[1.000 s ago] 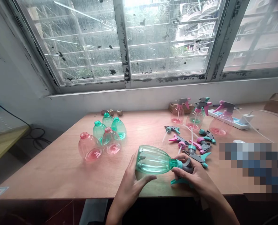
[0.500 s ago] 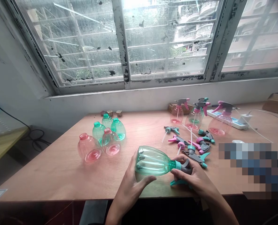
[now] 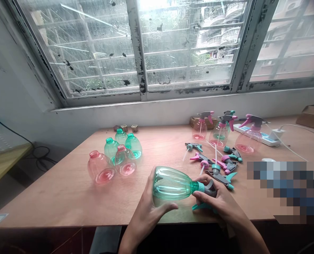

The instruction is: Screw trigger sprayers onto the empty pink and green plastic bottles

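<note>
On my feed, my left hand (image 3: 149,208) cradles the base of the sideways green bottle (image 3: 173,183), thumb off it; my right hand (image 3: 222,201) grasps the gray sprayer head (image 3: 210,188) at its neck, above the wooden table (image 3: 53,197); beyond, a barred window (image 3: 186,53)

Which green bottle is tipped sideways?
The green bottle with its neck by the right hand and base by the left hand; the other green bottles stand upright.

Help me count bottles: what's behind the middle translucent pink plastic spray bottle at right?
A translucent green spray bottle stands behind the pink bottle; its head and part of its side show. The rest is covered and indistinct.
</note>
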`<state>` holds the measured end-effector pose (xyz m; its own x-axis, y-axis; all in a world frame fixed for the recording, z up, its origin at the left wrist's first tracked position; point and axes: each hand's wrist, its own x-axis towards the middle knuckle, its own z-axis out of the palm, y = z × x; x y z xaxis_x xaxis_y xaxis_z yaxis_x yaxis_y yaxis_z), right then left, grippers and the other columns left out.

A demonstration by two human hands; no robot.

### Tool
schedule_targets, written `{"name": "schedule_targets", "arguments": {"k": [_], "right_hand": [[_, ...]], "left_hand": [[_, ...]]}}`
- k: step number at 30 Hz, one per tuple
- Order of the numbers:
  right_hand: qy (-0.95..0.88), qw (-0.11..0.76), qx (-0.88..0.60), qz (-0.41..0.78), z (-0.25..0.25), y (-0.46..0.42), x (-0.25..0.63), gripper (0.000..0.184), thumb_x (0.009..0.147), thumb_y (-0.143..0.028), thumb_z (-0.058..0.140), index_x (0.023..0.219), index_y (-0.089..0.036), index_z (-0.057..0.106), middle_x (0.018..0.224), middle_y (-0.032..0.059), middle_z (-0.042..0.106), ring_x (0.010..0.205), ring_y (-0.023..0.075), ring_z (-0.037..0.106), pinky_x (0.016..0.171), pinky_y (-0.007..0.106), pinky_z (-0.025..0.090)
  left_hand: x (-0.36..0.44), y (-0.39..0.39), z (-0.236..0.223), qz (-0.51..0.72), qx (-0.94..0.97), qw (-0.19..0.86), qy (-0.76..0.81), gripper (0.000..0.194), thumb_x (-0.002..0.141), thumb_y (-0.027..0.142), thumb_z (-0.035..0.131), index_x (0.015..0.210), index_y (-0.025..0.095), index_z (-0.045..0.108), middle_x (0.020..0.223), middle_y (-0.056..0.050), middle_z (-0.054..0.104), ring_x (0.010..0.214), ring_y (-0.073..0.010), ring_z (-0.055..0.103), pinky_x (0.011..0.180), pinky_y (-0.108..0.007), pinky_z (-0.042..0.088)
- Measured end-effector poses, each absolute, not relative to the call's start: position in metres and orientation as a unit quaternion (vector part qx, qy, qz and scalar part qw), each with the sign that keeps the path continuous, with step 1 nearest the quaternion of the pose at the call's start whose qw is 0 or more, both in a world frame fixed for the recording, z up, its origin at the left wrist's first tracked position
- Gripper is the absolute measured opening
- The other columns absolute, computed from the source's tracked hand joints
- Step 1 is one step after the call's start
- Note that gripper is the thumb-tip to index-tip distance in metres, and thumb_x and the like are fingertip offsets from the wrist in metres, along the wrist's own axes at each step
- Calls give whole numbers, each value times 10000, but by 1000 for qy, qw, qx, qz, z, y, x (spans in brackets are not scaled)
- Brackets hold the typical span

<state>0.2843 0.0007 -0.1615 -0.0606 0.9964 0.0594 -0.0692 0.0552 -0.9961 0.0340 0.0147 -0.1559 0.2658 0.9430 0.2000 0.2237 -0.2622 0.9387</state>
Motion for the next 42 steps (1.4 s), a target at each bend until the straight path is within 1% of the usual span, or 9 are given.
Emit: {"name": "schedule_targets", "arguments": {"k": [6, 13, 17, 21, 25, 28, 33, 39, 42], "right_hand": [[-526, 500, -448, 522, -164, 1, 287, 406, 803, -465, 857, 1045, -194, 677, 712, -16, 710, 656, 215, 736, 651, 333, 644], [-509, 520, -456, 512, -166, 3, 287, 411, 796, -477, 856, 1028, -195, 667, 683, -12, 719, 657, 206, 698, 664, 327, 618], [-502, 529, -462, 505, -165, 2, 284, 415, 798, -472, 852, 1043, -192, 666, 679, -17, 726, 654, 199, 694, 669, 316, 602], [-510, 526, -467, 495, -165, 2, 283, 421, 781, -493, 861, 1013, -192, 681, 693, -15, 727, 670, 213, 712, 666, 318, 595], [-509, 529, -466, 494, -166, 3, 284, 430, 770, -500, 869, 1009, -198, 677, 692, -18, 727, 659, 213, 718, 657, 316, 600], [-512, 519, -462, 504, -166, 3, 285, 423, 788, -485, 864, 1030, -202, 665, 703, -18, 725, 668, 209, 719, 659, 315, 609], [-513, 527, -462, 496, -166, 3, 284, 418, 781, -488, 866, 1014, -200, 673, 697, -20, 723, 659, 203, 717, 660, 308, 607], [-510, 522, -462, 504, -164, 2, 284, 412, 792, -491, 861, 1010, -197, 671, 692, -24, 718, 662, 194, 703, 655, 298, 607], [-509, 520, -460, 509, -163, 1, 284, 408, 796, -478, 864, 1015, -197, 665, 702, -26, 712, 674, 194, 701, 644, 292, 610]], "left_hand": [[33, 14, -154, 429, 657, 453, 422, 904, 915, 461, 737, 1638, 267, 230, 1672, -128, 374, 1540, -349, 351, 1283, -521, 250], [35, 14, -152, 424, 679, 417, 431, 909, 884, 442, 777, 1626, 282, 277, 1589, -115, 485, 1504, -352, 403, 1263, -506, 290], [35, 16, -158, 436, 681, 395, 437, 957, 865, 398, 799, 1635, 349, 232, 1602, -77, 459, 1504, -332, 400, 1252, -477, 310], [35, 17, -163, 436, 676, 411, 428, 876, 935, 360, 717, 1635, 397, 191, 1617, -62, 435, 1482, -314, 443, 1251, -493, 307], [35, 16, -160, 429, 689, 387, 438, 924, 910, 349, 747, 1642, 357, 182, 1641, -82, 389, 1547, -321, 332, 1279, -498, 251], [36, 14, -155, 421, 693, 387, 439, 928, 878, 406, 782, 1624, 317, 237, 1611, -99, 425, 1543, -334, 332, 1280, -503, 255], [36, 13, -150, 416, 692, 400, 434, 741, 905, 456, 746, 1529, 268, 393, 1566, -111, 479, 1504, -335, 394, 1268, -495, 285], [36, 16, -157, 422, 693, 396, 431, 894, 901, 447, 756, 1620, 317, 242, 1658, -101, 368, 1552, -347, 314, 1288, -515, 240], [35, 16, -159, 431, 694, 392, 423, 878, 927, 426, 730, 1630, 377, 205, 1687, -67, 329, 1549, -336, 332, 1285, -512, 258]]}}
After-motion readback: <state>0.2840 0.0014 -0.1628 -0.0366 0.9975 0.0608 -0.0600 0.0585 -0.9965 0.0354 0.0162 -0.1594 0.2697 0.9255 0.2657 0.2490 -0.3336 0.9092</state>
